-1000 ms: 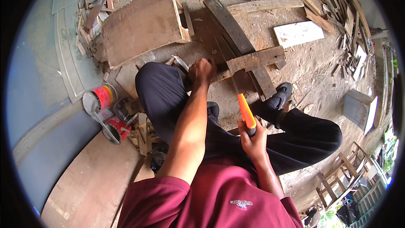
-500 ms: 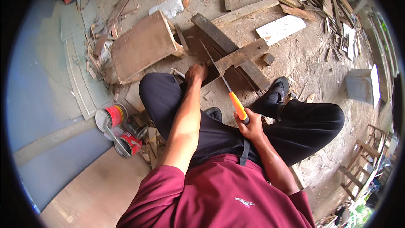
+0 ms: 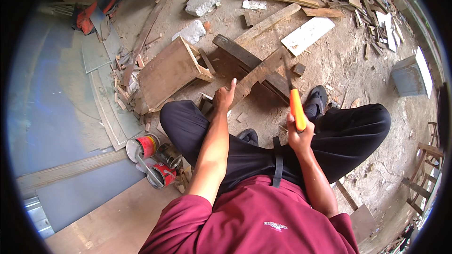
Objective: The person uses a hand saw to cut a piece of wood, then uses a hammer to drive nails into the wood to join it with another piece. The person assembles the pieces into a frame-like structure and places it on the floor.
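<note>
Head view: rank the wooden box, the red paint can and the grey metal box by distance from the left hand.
1. Wooden box, just left of the left hand.
2. Red paint can, lower left.
3. Grey metal box, far right.

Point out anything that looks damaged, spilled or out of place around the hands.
Broken pale stone chunks and splintered wood offcuts litter the dirt ground. The weathered grey-brown plank under the left hand looks cracked and worn. The right hand holds an orange-handled saw.
</note>
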`<move>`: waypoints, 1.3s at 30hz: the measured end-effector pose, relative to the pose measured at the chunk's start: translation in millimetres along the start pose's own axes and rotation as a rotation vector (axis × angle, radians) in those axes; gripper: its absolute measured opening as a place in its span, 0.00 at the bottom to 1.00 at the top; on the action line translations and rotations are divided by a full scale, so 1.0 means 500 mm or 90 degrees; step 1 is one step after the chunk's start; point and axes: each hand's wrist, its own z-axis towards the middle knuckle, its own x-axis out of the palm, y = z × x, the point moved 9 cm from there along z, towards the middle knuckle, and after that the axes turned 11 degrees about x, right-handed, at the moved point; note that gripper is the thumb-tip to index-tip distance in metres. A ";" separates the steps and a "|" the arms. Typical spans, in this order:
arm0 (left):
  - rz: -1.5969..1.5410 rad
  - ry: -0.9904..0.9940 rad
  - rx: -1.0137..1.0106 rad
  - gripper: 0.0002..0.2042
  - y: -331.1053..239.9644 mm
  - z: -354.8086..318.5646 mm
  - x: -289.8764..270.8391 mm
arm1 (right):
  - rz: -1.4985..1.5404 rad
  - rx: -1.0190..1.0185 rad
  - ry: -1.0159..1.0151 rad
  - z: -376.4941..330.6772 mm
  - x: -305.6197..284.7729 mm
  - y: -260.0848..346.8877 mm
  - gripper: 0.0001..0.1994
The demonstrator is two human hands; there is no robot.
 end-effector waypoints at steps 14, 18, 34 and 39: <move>0.072 -0.052 0.256 0.41 -0.069 -0.060 0.006 | 0.094 0.085 0.017 -0.013 -0.008 -0.035 0.08; 0.071 -0.036 0.248 0.40 -0.075 -0.062 0.002 | 0.070 0.071 0.055 -0.018 0.002 -0.022 0.07; -0.110 0.108 0.054 0.42 -0.030 -0.002 0.024 | -0.111 0.208 0.246 -0.104 -0.005 0.076 0.12; -0.121 0.084 0.059 0.38 0.048 0.057 0.063 | -0.143 0.233 0.295 -0.108 0.004 0.082 0.12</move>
